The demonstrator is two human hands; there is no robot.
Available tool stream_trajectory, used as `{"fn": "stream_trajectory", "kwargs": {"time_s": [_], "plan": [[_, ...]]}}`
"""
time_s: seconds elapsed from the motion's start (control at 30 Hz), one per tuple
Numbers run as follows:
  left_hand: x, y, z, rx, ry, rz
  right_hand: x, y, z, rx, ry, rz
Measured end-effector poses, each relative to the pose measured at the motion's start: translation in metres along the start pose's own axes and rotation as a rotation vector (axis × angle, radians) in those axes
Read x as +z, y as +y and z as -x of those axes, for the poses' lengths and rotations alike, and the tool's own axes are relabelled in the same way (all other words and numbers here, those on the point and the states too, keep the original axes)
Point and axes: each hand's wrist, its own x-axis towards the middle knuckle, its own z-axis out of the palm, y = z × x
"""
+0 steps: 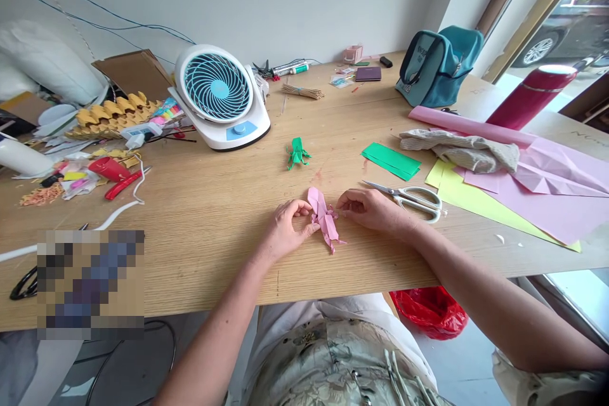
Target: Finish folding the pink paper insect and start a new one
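Note:
Near the table's front edge is a pink origami figure with thin folded legs. My left hand has the figure's left side between thumb and fingers. On the other side, my right hand pinches at one of the thin pink legs with its fingertips. A green origami figure with similar legs stands farther back. To the right lie green paper strips and a pair of scissors with pale handles, close to my right wrist.
A white and blue fan stands back left, beside clutter and red-handled pliers. On the right are yellow paper, pink paper, a grey cloth, a red bottle and a teal bag. A red-lined bin sits below.

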Motion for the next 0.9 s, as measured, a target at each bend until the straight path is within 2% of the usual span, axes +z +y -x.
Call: {"fn": "stream_trajectory", "kwargs": {"time_s": [0.2,0.5,0.7,0.9], "plan": [[-0.0019,0.0023,0.0045,-0.056,-0.057,-0.035,0.0024,-0.0027,0.0002,0.053,-0.038,-0.065],[-0.0017,0.0038,0.0038,-0.102,-0.076,-0.066,0.0050,-0.0023,-0.0017,0.065,-0.056,-0.088],[-0.0016,0.0002,0.0050,-0.089,-0.079,-0.051,0.0051,-0.0022,-0.0015,0.060,-0.073,-0.085],[-0.0017,-0.0015,0.0047,-0.066,-0.087,-0.034,0.0023,0.0021,0.0015,0.051,-0.034,-0.080]]}}
